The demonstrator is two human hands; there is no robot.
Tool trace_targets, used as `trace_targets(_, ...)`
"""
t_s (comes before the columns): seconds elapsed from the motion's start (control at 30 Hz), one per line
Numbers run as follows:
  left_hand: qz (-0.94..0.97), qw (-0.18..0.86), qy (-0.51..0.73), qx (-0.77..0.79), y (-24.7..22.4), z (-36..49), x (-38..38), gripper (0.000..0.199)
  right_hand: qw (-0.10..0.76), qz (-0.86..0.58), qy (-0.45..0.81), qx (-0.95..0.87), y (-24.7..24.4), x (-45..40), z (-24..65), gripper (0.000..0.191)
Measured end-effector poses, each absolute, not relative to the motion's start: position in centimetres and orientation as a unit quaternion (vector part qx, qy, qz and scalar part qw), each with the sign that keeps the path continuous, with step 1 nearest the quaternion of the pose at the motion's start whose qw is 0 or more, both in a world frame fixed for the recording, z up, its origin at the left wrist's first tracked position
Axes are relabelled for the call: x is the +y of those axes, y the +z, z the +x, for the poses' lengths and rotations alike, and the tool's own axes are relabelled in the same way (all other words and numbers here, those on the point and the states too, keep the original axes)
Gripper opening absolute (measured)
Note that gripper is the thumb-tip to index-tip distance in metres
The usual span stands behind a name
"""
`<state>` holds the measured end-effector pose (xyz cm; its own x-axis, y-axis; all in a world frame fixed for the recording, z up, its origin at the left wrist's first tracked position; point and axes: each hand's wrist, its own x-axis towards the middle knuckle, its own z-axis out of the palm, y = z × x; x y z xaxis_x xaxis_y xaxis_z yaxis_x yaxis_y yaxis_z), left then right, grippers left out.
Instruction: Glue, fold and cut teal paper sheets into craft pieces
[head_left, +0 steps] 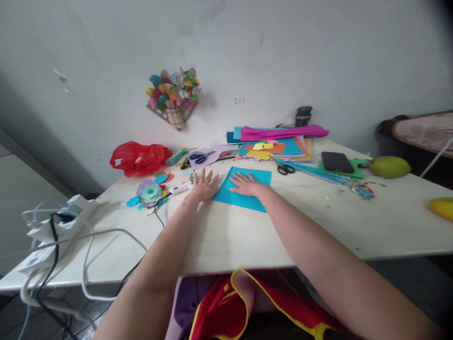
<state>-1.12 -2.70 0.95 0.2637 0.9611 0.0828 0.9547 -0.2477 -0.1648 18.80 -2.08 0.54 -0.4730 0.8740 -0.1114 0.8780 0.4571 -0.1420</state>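
A sheet of bright blue paper lies flat on the pale table. My right hand rests on it with the fingers spread. My left hand lies at the sheet's left edge, its fingers stretched apart; whether it touches the paper I cannot tell. Just left of that hand is a white glue gun with a dark cord. Farther left sits a pile of cut paper flowers. Beyond the sheet, black-handled scissors lie on the table, and a second pair of scissors rests on lilac paper.
A red plastic bag, stacked coloured papers and a dark cup stand at the back. To the right are a phone and a green-yellow fruit. A power strip with trailing cables occupies the left edge.
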Motion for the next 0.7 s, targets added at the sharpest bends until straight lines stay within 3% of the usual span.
trace_targets(0.7, -0.776, 0.025, 0.125, -0.618, 4.3, -2.0, -6.2, 0.081, 0.024, 0.516, -0.11, 0.849, 1.0, -2.2, 18.9, 0.075)
